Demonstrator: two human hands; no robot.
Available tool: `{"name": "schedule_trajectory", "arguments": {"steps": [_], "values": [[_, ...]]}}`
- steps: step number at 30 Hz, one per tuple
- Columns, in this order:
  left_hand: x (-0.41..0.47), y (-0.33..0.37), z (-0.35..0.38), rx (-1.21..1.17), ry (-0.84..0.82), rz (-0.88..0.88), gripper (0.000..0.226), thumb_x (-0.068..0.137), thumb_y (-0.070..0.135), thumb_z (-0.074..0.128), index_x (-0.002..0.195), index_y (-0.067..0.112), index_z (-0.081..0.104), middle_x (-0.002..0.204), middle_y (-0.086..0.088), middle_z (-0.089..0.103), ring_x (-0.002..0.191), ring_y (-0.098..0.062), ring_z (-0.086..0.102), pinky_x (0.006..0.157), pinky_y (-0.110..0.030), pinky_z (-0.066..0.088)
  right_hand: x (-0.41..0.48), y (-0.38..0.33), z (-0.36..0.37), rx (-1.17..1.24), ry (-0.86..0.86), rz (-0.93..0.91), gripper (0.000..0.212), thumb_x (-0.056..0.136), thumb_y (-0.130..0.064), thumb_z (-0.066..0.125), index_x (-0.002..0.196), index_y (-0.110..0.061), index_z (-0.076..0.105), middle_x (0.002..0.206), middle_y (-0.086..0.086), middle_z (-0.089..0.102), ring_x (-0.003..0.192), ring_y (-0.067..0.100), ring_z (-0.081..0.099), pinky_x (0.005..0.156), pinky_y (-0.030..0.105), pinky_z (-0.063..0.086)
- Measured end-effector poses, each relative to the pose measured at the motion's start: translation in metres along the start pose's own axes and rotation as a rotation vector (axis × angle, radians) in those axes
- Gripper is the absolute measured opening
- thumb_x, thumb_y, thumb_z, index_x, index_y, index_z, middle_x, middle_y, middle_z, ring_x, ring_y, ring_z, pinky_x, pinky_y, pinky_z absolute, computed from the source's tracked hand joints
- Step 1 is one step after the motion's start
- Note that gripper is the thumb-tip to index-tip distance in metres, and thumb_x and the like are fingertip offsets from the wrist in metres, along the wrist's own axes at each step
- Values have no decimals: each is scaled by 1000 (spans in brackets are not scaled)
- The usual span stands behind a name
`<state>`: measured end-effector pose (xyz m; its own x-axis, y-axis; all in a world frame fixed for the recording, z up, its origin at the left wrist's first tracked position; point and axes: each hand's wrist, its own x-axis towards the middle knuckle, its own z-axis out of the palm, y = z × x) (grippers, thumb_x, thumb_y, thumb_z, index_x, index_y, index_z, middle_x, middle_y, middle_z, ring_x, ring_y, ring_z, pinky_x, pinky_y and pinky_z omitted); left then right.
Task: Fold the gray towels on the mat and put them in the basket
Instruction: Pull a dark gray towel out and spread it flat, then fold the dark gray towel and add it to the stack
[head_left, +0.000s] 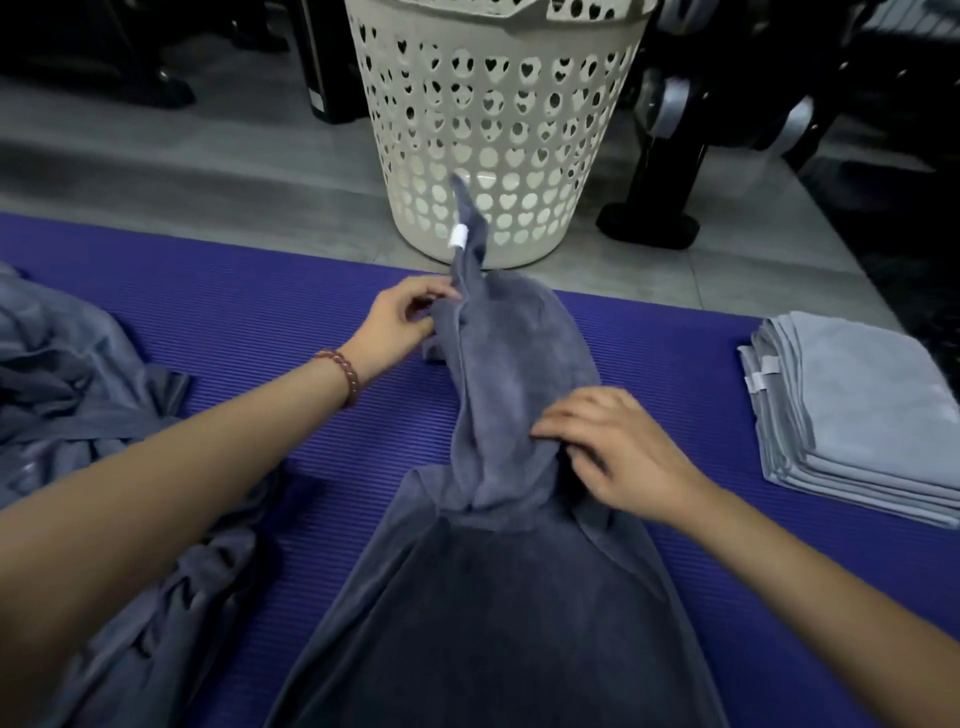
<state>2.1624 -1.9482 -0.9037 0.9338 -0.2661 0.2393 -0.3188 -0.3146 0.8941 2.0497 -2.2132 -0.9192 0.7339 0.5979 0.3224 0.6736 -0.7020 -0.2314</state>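
Observation:
A dark gray towel (514, 587) lies bunched lengthwise down the middle of the purple mat (249, 291). Its far end sticks up in a point with a white tag, in front of the white basket (498, 130). My left hand (402, 322) pinches the towel's far left edge near that point. My right hand (613, 447) grips a fold of the towel at its narrow middle. The basket stands on the floor just past the mat's far edge.
A heap of unfolded gray towels (78, 395) lies on the mat's left side. A neat stack of folded lighter gray towels (862, 415) sits at the right. Black machine legs (660, 208) stand on the tiled floor beside the basket.

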Motion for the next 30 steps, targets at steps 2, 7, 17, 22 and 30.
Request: {"name": "schedule_trajectory", "arguments": {"steps": [2, 7, 17, 22, 30], "values": [[-14, 2, 5, 41, -235, -144, 44, 83, -12, 58, 93, 30, 67, 136, 2, 36, 130, -8, 34, 105, -22, 35, -10, -2, 7, 194, -95, 85, 43, 83, -17, 46, 122, -29, 57, 123, -13, 56, 117, 2, 48, 100, 22, 33], [-46, -2, 33, -69, -468, -404, 34, 86, -14, 51, 109, 9, 62, 130, -11, 55, 120, -17, 53, 83, -11, 49, 2, 6, 23, 916, 151, 980, 38, 94, -17, 55, 129, -19, 44, 132, 9, 47, 108, 11, 50, 89, 30, 45], [-28, -26, 88, 551, -458, -357, 60, 70, 35, 79, 119, 9, 56, 121, -8, 45, 112, -20, 48, 98, -31, 42, 33, 49, 54, 426, -325, 1094, 61, 83, -25, 70, 135, -11, 43, 123, 10, 55, 115, 27, 53, 93, 34, 42], [-10, -24, 73, 250, -94, -388, 19, 92, 0, 50, 75, 2, 58, 84, -10, 59, 82, -19, 55, 71, -25, 37, 29, 54, 53, 396, -36, 1113, 25, 86, -10, 51, 63, -19, 54, 68, 4, 58, 71, 23, 56, 69, 36, 46], [32, 48, 9, -31, 322, 3, 21, 95, -5, 35, 106, 5, 51, 101, -7, 53, 93, -13, 50, 75, 0, 37, 19, 67, -25, 660, 866, 979, 23, 85, -4, 47, 91, -25, 56, 90, -3, 61, 90, 8, 61, 89, 29, 48]]}}
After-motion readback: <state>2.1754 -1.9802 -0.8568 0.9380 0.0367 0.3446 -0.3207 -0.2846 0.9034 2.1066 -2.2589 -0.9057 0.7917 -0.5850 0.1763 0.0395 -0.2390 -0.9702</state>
